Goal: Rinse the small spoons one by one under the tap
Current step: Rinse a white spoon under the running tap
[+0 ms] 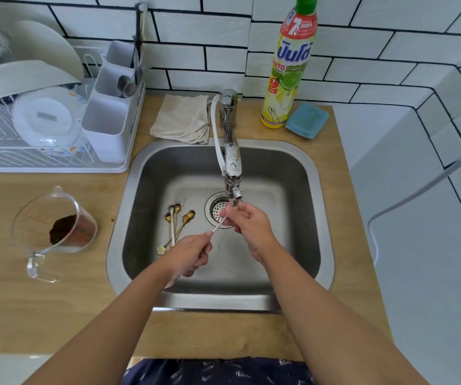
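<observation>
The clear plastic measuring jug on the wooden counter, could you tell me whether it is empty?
No, the clear plastic measuring jug holds dark brown grounds.

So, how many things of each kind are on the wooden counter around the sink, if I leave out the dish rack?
Dish soap bottle: 1
Blue sponge: 1
Folded beige cloth: 1
Clear measuring jug: 1
Total: 4
</observation>
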Demonstrator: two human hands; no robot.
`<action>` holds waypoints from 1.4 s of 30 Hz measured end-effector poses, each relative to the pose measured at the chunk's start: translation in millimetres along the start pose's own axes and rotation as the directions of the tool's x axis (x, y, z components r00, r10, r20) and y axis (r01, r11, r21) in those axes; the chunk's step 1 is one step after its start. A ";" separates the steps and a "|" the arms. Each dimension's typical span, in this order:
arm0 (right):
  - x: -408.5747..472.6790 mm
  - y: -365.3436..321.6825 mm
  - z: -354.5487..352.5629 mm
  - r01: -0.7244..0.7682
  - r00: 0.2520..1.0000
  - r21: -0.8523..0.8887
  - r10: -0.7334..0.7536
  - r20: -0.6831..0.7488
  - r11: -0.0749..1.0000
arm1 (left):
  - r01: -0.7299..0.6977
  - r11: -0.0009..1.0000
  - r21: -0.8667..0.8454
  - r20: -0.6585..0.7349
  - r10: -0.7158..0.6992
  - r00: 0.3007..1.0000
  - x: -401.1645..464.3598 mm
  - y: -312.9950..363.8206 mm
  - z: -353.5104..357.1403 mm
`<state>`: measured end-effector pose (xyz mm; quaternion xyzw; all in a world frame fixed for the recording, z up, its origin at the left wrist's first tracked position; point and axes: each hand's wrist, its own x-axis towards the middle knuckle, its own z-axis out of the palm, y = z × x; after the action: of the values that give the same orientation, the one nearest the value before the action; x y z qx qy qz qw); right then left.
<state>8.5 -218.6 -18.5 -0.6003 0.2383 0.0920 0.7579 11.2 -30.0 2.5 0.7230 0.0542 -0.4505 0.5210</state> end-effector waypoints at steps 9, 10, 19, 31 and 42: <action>0.0 2.0 5.0 0.050 0.998 0.013 -0.050 -0.029 0.999 | -0.186 0.846 0.499 -0.177 0.310 0.934 0.6 2.3 11.6; -1.3 1.2 7.0 0.043 0.999 0.007 -0.043 -0.007 0.999 | -0.183 0.848 0.498 -0.184 0.310 0.933 0.5 1.2 10.8; -4.8 4.2 15.3 0.069 0.997 -0.111 -0.074 -0.036 0.991 | -0.157 0.862 0.482 -0.218 0.291 0.932 -3.3 3.4 10.7; -5.3 -1.6 10.4 -0.011 0.990 0.121 -0.006 0.138 0.993 | -0.039 0.977 0.211 -0.170 0.076 0.983 -11.3 7.3 4.3; -6.4 1.9 7.8 -0.027 0.998 0.079 0.022 0.067 0.997 | -0.092 0.897 0.433 -0.156 0.175 0.972 -12.1 0.0 4.9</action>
<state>4.1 -209.7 -15.8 -0.5634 0.2240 0.1113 0.7874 1.1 -29.3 10.8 0.8604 -0.0450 -0.3432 0.3741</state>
